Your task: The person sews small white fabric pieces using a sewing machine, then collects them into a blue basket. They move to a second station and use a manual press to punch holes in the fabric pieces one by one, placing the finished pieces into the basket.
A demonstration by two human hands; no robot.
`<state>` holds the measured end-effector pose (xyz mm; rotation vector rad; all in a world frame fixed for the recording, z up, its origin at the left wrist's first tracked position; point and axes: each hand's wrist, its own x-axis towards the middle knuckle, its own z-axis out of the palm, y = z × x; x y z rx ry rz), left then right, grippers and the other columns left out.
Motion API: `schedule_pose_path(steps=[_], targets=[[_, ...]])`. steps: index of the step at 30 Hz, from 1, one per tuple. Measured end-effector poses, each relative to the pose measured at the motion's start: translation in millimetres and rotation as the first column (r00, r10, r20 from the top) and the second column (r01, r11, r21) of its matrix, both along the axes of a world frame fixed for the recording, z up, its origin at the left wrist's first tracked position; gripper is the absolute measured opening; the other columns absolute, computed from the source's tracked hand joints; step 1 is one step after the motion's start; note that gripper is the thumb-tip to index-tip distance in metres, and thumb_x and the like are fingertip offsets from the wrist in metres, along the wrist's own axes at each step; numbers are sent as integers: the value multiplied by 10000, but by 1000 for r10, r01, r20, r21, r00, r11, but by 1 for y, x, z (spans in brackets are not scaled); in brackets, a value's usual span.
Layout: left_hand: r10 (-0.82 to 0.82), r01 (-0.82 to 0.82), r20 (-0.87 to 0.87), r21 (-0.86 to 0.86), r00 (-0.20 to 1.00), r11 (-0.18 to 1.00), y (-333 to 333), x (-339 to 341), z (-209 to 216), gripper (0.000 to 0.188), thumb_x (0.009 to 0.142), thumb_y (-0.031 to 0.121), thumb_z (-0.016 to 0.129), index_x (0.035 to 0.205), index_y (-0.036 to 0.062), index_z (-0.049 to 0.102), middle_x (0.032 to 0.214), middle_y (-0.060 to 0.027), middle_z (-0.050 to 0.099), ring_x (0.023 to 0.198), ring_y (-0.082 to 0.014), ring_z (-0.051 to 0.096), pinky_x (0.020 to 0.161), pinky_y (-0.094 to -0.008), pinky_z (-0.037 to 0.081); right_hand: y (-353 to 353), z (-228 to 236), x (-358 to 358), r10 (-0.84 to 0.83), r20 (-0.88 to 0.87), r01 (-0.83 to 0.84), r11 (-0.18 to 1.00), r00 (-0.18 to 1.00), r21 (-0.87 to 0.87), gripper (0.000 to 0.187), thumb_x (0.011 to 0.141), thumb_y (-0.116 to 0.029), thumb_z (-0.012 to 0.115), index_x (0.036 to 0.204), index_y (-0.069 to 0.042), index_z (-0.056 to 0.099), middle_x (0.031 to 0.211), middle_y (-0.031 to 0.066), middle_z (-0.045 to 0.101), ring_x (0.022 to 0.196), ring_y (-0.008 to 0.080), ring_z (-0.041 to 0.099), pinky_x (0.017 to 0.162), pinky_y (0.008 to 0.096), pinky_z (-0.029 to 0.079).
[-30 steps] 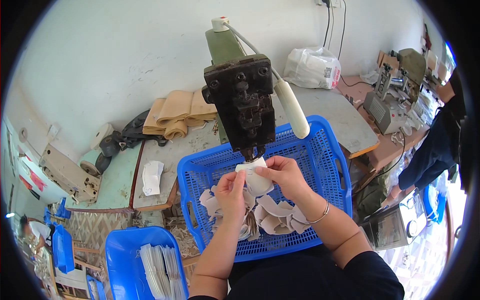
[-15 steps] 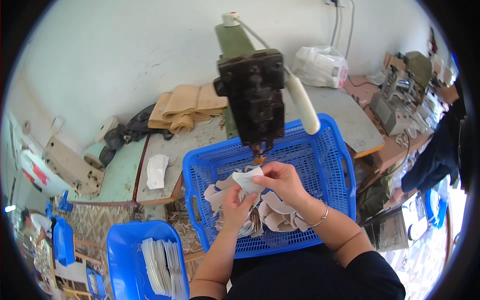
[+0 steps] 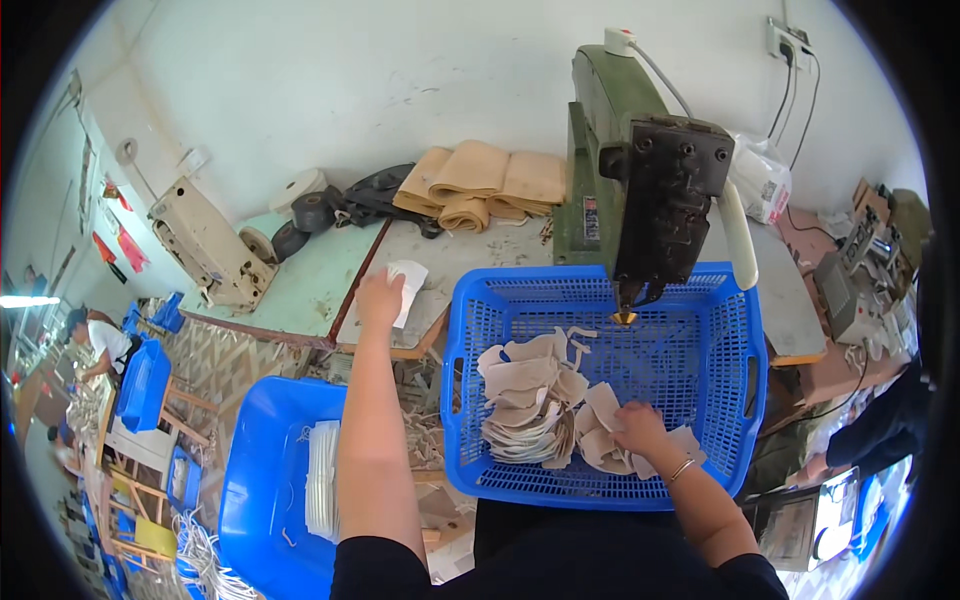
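My left hand (image 3: pixel 381 297) reaches out over the grey table, its fingers closed at the left edge of a white cut piece (image 3: pixel 409 285) that lies with other white material. Inside the blue plastic basket (image 3: pixel 460 345), my right hand (image 3: pixel 643 432) is down among loose beige cut pieces (image 3: pixel 598 442), its fingers bent onto one of them; the fingertips are partly hidden. Left of it in the basket rests a larger heap of the same curved pieces (image 3: pixel 530 400). A green press machine (image 3: pixel 625 200) with a dark head and a brass tip stands over the basket's far side.
A deep blue tub (image 3: pixel 255 480) at lower left holds a bundle of white strips (image 3: pixel 323 480). Folded tan sheets (image 3: pixel 480 180) and dark rolls (image 3: pixel 313 211) lie along the wall. The press's pale lever (image 3: pixel 740 240) hangs over the basket's right side. Another person's sleeve (image 3: pixel 880 425) shows at right.
Both hands have parted from the white piece held together under the press. My left hand has gone left to the table, my right down into the basket. The view has shifted left.
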<state>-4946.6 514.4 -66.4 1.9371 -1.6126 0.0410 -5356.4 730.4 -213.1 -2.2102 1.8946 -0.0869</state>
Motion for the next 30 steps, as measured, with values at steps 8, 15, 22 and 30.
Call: schedule_pose_path(steps=[8,15,22,30], targets=[[291,-130,253,-506,923,853,23,-58,-18,483,861,379,482,1229,69,444,1252,-164,435,1222,-300,343,999,-471,250,-12,49,-17,-117,518,148,989,847,-20,186,762,-166,610,859,-9,626,795,133,627,744,205,610,732,329,472],[-245,800,-962,-239,-119,550,136,-200,-41,275,847,212,592,1032,8,588,911,-51,627,867,-116,567,764,-281,454,-6,99,-4,-232,961,-204,944,148,259,202,856,-72,537,1037,13,572,964,9,599,888,74,530,822,236,418],[-816,720,-336,-389,470,575,160,-212,-30,493,702,245,733,1105,31,546,1023,-147,587,1006,-248,536,883,-399,397,11,119,-3,-88,982,32,996,166,83,219,841,-71,567,1042,17,565,948,24,607,867,78,537,787,230,431],[-432,448,273,5,859,894,129,-145,-136,685,696,310,676,1279,94,388,1360,-129,315,1274,-344,251,1021,-526,175,15,105,-16,-176,982,146,975,62,165,133,835,-70,556,950,-9,584,841,27,616,746,70,544,681,217,427]])
